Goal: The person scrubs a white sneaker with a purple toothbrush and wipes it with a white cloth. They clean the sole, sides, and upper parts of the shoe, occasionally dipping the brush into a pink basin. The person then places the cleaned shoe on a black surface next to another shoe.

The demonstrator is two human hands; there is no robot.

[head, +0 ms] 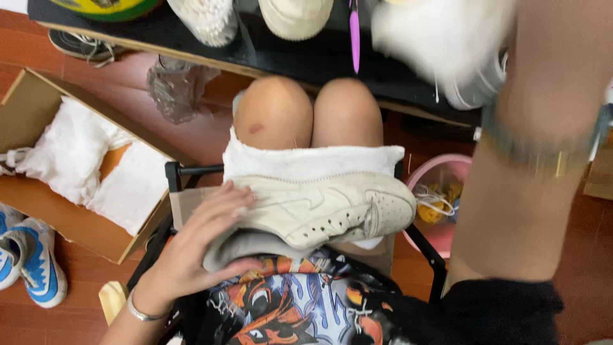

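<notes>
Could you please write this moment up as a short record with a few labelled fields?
Setting: person seated on a folding chair over a red-brown floor, facing a low black table
Left hand: grips the heel end of a cream sneaker lying sideways across the lap
Right hand: raised to the table, blurred; what it holds cannot be told
Right wrist: a watch
On the floor: open cardboard box with white paper, blue and white shoes, pink basin

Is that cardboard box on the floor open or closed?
Open. The cardboard box has no lid on it, and crumpled white paper lies exposed inside. No shoe shows in it.
</notes>
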